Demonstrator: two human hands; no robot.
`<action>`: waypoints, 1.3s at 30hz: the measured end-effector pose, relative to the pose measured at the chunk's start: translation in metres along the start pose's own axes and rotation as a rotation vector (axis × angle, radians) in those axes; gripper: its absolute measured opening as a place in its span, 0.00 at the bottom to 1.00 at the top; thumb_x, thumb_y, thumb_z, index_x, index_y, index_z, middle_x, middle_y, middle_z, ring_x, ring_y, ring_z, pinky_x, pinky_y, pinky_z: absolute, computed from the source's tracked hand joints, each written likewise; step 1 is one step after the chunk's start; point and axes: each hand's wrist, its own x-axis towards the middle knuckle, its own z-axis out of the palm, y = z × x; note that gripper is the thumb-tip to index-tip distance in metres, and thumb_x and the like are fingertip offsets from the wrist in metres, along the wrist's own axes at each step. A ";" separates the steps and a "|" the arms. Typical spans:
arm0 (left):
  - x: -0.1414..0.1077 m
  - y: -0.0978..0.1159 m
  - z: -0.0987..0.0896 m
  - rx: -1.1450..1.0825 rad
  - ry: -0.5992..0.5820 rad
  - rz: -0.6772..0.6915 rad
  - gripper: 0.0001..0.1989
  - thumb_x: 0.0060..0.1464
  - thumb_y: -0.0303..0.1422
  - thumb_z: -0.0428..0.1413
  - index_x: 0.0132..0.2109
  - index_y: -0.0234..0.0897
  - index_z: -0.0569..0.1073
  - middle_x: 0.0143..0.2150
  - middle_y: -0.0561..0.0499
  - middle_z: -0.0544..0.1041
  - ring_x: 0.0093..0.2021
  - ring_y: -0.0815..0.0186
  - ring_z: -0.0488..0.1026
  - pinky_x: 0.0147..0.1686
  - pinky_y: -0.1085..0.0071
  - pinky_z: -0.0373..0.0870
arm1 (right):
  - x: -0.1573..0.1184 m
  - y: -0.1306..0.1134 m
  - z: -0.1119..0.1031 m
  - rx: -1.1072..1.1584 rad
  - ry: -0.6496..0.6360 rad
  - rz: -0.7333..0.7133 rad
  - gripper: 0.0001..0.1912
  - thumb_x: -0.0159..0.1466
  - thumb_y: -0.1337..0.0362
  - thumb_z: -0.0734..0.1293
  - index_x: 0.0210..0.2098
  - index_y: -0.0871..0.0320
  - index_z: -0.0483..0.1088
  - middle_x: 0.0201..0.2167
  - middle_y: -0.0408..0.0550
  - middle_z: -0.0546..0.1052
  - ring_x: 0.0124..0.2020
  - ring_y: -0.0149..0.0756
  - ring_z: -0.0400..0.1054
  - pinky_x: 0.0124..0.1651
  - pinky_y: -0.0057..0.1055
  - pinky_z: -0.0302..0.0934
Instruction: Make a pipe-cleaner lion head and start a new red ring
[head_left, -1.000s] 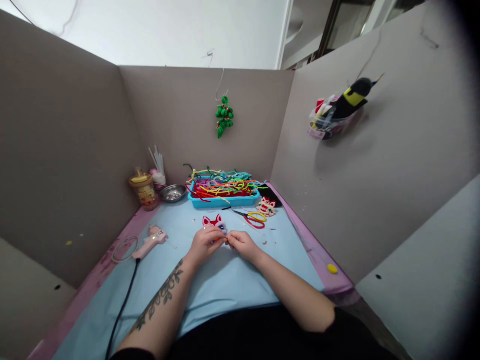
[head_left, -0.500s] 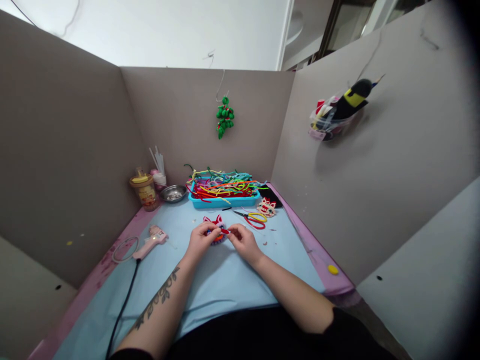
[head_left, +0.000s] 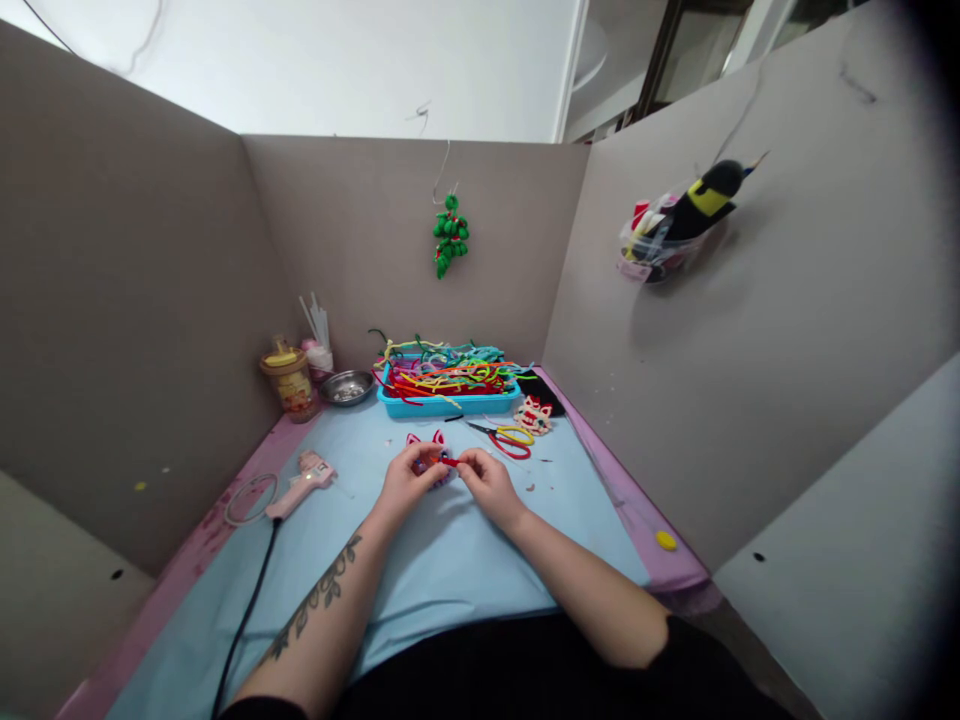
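Note:
A short red piece of pipe cleaner [head_left: 451,462] stretches between my two hands. My left hand [head_left: 407,480] is closed, its thumb and fingertips pinching the left end. With its fingers curled, my right hand [head_left: 487,482] pinches the right end. Just behind and under my left fingers is a small pipe-cleaner animal face with pink-and-red pointed ears [head_left: 439,438] and purple edging. My left hand covers much of it, and I cannot tell whether that hand also grips it.
Scissors [head_left: 504,440] with red and yellow handles lie beyond my right hand, near a finished cat-like face [head_left: 533,414]. A blue tray [head_left: 450,406] holds many pipe cleaners. Left are a pink glue gun [head_left: 301,487], its black cable, a metal bowl [head_left: 346,388] and a lidded cup [head_left: 291,385].
The red piece has turned more level between my fingertips. My left fingers have shifted slightly and cover more of the animal face. My right hand has barely moved.

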 end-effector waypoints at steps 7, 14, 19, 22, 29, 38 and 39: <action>-0.001 0.000 0.000 0.034 -0.074 0.128 0.06 0.51 0.32 0.57 0.35 0.37 0.78 0.36 0.46 0.78 0.38 0.63 0.73 0.40 0.67 0.69 | -0.001 -0.003 0.001 -0.049 -0.060 -0.018 0.07 0.62 0.61 0.61 0.32 0.58 0.67 0.24 0.42 0.69 0.25 0.31 0.63 0.30 0.27 0.58; -0.001 0.001 0.005 -0.237 -0.115 -0.182 0.13 0.46 0.40 0.61 0.32 0.32 0.76 0.28 0.49 0.76 0.28 0.67 0.71 0.29 0.73 0.66 | -0.003 -0.006 0.000 -0.037 -0.073 -0.044 0.06 0.62 0.62 0.60 0.32 0.58 0.66 0.23 0.42 0.68 0.24 0.31 0.62 0.30 0.27 0.58; -0.002 0.000 0.009 -0.418 -0.131 -0.312 0.17 0.44 0.44 0.62 0.32 0.32 0.75 0.24 0.53 0.72 0.24 0.71 0.67 0.27 0.75 0.62 | -0.002 -0.005 0.000 -0.023 -0.063 -0.054 0.07 0.62 0.62 0.61 0.32 0.58 0.66 0.24 0.42 0.68 0.25 0.30 0.62 0.30 0.27 0.57; -0.002 -0.001 0.011 -0.457 -0.131 -0.326 0.19 0.41 0.43 0.64 0.35 0.32 0.75 0.27 0.51 0.74 0.27 0.70 0.68 0.30 0.74 0.63 | -0.002 -0.003 0.001 -0.021 -0.025 -0.044 0.07 0.62 0.61 0.61 0.32 0.58 0.66 0.24 0.42 0.68 0.25 0.30 0.62 0.29 0.27 0.57; -0.002 -0.001 0.014 -0.449 -0.092 -0.326 0.18 0.42 0.43 0.63 0.33 0.32 0.74 0.24 0.54 0.71 0.23 0.73 0.64 0.25 0.75 0.58 | -0.003 -0.006 0.001 0.035 -0.038 -0.008 0.06 0.60 0.62 0.62 0.34 0.58 0.68 0.26 0.44 0.71 0.27 0.32 0.64 0.32 0.29 0.60; -0.005 0.008 0.016 -0.634 -0.217 -0.478 0.19 0.43 0.45 0.63 0.30 0.32 0.71 0.25 0.55 0.67 0.22 0.76 0.59 0.23 0.77 0.54 | -0.001 0.003 0.003 0.174 -0.013 0.052 0.09 0.56 0.61 0.67 0.32 0.56 0.63 0.26 0.40 0.67 0.27 0.30 0.62 0.31 0.28 0.59; -0.006 0.009 0.016 -0.641 -0.222 -0.491 0.20 0.43 0.46 0.63 0.30 0.32 0.71 0.25 0.55 0.67 0.22 0.76 0.58 0.22 0.77 0.53 | -0.001 0.003 0.003 0.199 -0.024 0.064 0.10 0.56 0.61 0.68 0.33 0.56 0.63 0.26 0.40 0.67 0.27 0.30 0.63 0.31 0.28 0.59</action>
